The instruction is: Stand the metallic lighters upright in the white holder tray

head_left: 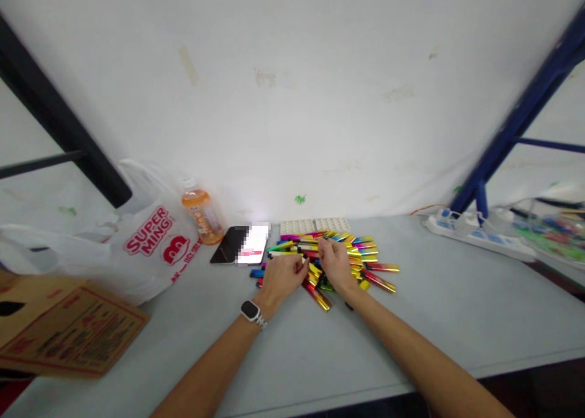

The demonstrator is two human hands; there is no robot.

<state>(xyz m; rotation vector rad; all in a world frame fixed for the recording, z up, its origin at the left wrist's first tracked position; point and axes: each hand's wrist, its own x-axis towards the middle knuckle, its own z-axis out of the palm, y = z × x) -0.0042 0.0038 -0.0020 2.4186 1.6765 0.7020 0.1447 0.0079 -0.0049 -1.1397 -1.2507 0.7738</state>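
Note:
A heap of slim, shiny sticks [380, 280] in gold, red, blue, green and pink, which look like lighters, lies spread on the grey table. My left hand [283, 275] is over the left part of the heap, fingers curled in and pinched together. Just to its right, my right hand [337, 262] is above the middle of the heap, also closed with its fingertips facing the left hand. What either hand pinches is hidden or too small to make out. Behind the heap, two white gridded trays [298, 226] lie against the wall.
Left of the heap lie a tablet [228, 245], an orange drink bottle [203, 216], a white plastic bag [123, 253] and a cardboard box [77, 329]. On the right are a power strip [479, 238] and a clear bag of colourful bits [548, 232]. Metal posts [516, 113] stand at both sides.

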